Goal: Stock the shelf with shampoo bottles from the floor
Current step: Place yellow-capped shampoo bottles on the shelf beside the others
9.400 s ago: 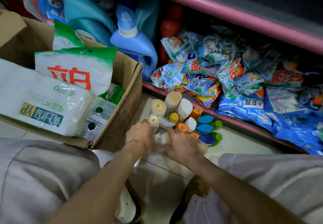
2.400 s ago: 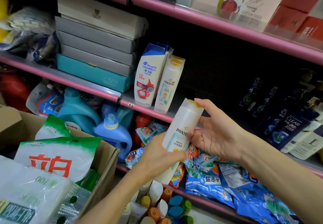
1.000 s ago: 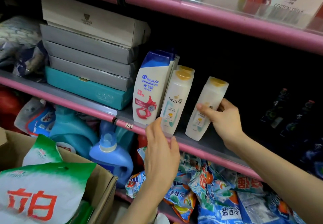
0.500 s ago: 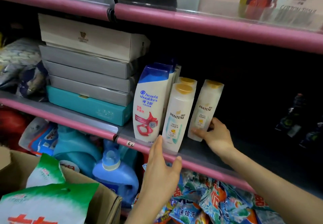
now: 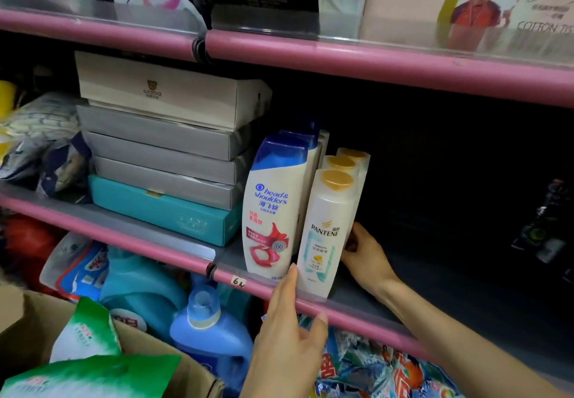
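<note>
Three white Pantene bottles with gold caps stand in a row front to back on the middle shelf; the front Pantene bottle is at the pink rim. To their left stand white and blue Head & Shoulders bottles. My right hand is at the row's right side, its fingers curled on the lower part of a Pantene bottle behind the front one. My left hand is raised in front of the rim, fingers apart, with the index fingertip at the base of the front bottle. The floor bottles are out of view.
Stacked grey and beige boxes on a teal box fill the shelf's left. Below are blue detergent jugs, detergent bags and a cardboard box holding green-white packs. Dark bottles stand far right. Another pink shelf runs overhead.
My right hand has pushed the bottle left into line behind the other Pantene bottles. My left hand has stayed at the rim. The view has moved closer to the shelf.
</note>
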